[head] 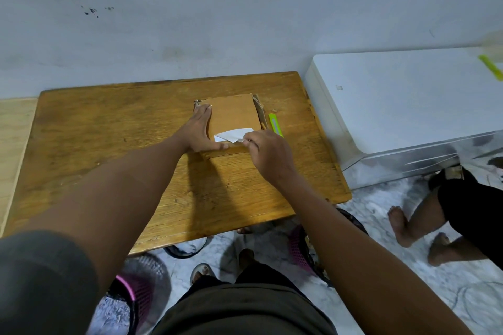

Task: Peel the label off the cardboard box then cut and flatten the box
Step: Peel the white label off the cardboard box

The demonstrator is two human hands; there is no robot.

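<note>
A small brown cardboard box lies on the wooden table. My left hand lies flat against the box's left side, fingers together, thumb along its near edge. A white label is partly lifted from the box's near end. My right hand pinches the label's right corner between thumb and fingers. A lime-green utility knife rests on the table just right of the box, untouched.
A white appliance stands right of the table, with a green object on top. Another person's bare legs are on the marble floor at right. Pink baskets sit under the table's near edge.
</note>
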